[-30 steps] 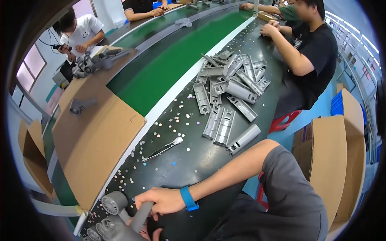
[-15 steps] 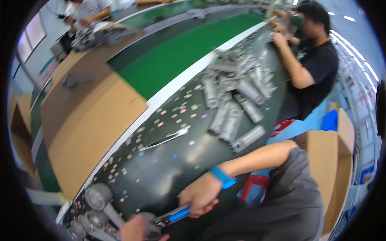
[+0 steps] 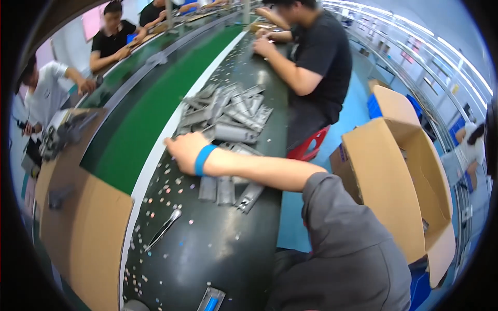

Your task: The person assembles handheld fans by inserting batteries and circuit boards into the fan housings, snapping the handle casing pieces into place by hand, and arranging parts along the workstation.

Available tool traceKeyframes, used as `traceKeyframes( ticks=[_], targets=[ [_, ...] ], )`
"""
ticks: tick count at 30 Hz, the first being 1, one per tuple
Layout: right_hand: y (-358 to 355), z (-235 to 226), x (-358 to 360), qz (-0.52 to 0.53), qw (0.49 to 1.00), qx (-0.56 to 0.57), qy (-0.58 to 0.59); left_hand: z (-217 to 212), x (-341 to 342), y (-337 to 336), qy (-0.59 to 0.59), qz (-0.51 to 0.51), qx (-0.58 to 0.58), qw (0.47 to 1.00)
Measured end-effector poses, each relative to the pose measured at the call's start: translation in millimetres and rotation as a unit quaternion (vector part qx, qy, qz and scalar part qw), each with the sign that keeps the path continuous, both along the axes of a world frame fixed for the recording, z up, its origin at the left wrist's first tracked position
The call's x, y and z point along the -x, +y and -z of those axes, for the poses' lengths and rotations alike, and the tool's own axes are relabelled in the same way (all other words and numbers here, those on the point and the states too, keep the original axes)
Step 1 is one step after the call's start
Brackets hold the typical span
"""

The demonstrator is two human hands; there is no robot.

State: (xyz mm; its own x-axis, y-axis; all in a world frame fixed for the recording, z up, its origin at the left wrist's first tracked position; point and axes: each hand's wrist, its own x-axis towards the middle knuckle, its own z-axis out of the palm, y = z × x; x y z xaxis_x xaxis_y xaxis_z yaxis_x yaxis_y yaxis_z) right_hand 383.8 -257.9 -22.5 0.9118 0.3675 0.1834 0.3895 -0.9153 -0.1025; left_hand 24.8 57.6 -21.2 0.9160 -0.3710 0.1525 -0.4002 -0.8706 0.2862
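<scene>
My right hand (image 3: 188,151), with a blue band (image 3: 203,159) at the wrist, stretches over the bench to the near left side of a heap of grey plastic housings (image 3: 239,133). Its back faces up and the fingers bend down out of sight, so what they touch or hold is hidden. Several long grey housings (image 3: 226,191) stick out below my forearm. At the lower edge lies a grey housing (image 3: 211,299) with a blue cylinder in it, cut off by the frame. My left hand is out of view.
Silver tweezers (image 3: 165,229) lie among small scattered pieces on the dark bench (image 3: 207,243). A cardboard sheet (image 3: 98,228) covers part of the green belt (image 3: 140,140) on the left. An open carton (image 3: 384,181) stands to the right. A co-worker (image 3: 316,67) sits farther along; others work across the belt.
My right hand has left the housing with the blue part and moved forward to the heap. My left hand has gone out of view. The view has shifted.
</scene>
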Motion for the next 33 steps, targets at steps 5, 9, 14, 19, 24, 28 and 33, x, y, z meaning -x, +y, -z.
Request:
traceKeyframes(
  ticks=[5, 9, 14, 19, 24, 28, 33],
  targets=[
    [-9, -37, 40, -0.130, 0.937, -0.321, -0.045, -33, -15, -31, -0.068, 0.021, -0.046, 0.996],
    [2, -36, 96, -0.219, 0.722, -0.530, 0.387, -41, -13, -40, -0.056, -0.049, -0.090, 0.993],
    [7, 11, 138, -0.234, 0.749, -0.493, 0.377, -31, 1, -28, -0.054, -0.109, -0.008, 0.993],
    [-17, -24, 167, -0.116, 0.956, -0.179, 0.199, -19, -14, -33, -0.015, -0.157, 0.088, 0.984],
    [20, -62, 178, -0.175, 0.973, -0.082, 0.129, -20, -8, -32, -0.050, -0.174, 0.095, 0.979],
    [97, -48, 172, -0.486, 0.825, -0.184, 0.222, -13, 0, -23, -0.053, -0.165, 0.092, 0.981],
    [102, -16, 173, -0.480, 0.788, -0.230, 0.310, -9, -1, -24, -0.069, -0.149, 0.092, 0.982]
  ],
)
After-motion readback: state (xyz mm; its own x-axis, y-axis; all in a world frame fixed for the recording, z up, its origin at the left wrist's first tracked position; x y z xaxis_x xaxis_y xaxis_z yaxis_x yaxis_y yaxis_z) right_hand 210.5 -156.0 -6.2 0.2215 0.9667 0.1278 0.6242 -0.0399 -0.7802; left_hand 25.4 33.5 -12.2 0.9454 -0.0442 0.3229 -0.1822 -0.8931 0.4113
